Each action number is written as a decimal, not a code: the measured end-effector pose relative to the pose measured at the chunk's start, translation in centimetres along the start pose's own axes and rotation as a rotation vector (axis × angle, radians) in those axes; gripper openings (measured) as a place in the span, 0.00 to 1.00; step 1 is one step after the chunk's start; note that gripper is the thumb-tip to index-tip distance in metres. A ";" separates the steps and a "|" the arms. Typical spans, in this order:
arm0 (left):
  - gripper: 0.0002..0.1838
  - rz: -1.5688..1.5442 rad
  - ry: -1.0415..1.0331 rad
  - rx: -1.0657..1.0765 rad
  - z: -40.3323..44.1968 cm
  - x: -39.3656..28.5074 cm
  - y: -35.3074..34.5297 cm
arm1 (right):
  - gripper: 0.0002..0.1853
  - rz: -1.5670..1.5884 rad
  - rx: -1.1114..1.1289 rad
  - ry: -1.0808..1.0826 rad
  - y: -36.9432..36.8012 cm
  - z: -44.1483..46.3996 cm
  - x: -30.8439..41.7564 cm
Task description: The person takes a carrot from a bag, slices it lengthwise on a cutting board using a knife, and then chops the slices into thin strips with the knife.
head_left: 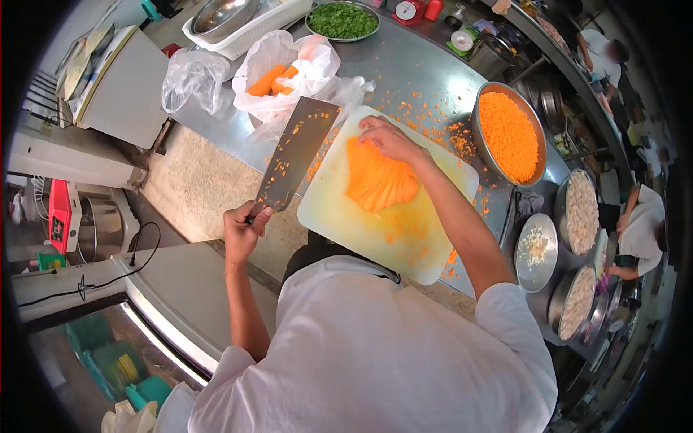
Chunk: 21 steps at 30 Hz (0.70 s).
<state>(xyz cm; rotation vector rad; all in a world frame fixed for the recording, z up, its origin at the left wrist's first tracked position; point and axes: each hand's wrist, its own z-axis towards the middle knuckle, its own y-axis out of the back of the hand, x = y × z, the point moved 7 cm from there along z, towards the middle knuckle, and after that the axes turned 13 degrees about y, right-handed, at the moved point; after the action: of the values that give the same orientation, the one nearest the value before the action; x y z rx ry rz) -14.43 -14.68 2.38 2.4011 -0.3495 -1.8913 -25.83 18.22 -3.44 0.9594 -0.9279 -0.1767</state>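
My left hand (pixel 247 225) is closed around the handle of a cleaver (pixel 294 151), its broad blade raised at the left side of the cutting board (pixel 325 198). Bits of orange carrot stick to the blade, which is apart from the food. On the board lies a fanned pile of thin carrot slices (pixel 379 180). The curled fingers of my right hand (pixel 390 138) grip the far end of that pile; its fingertips are partly hidden. Small carrot scraps and wet orange stains mark the board nearer my body.
Right of the board stands a bowl of diced carrot (pixel 509 133). Beyond the board are a plastic bag (pixel 249 72) with whole carrots (pixel 267 79) and a tray of chopped greens (pixel 343 20). Several food bowls stand far right, near a co-worker (pixel 641 227). Carrot bits litter the metal table (pixel 415 65).
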 end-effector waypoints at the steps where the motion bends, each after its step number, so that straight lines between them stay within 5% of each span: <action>1: 0.08 0.013 -0.004 -0.008 0.0 0.0 -0.1 | 0.16 -0.143 -0.068 0.148 0.3 0.1 1.1; 5: 0.07 -0.005 0.001 -0.023 0.4 0.6 -0.2 | 0.14 -0.269 -0.075 0.308 -1.8 0.6 3.7; 7: 0.07 -0.001 0.007 -0.032 0.3 0.1 -0.3 | 0.15 -0.226 0.229 0.172 -3.1 0.6 3.4; 10: 0.07 -0.026 0.020 -0.055 0.2 0.1 -0.4 | 0.15 -0.318 0.296 0.059 -2.7 -0.3 4.1; 21: 0.07 -0.089 0.118 -0.078 0.1 1.1 -1.2 | 0.31 -0.611 0.181 -0.035 -4.4 -4.4 5.4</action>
<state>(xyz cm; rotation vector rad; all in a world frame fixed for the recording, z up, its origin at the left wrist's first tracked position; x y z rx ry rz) -14.12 -13.80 1.05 2.5002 -0.1615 -1.7512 -18.12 15.59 -4.58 1.3942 -0.6653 -0.6351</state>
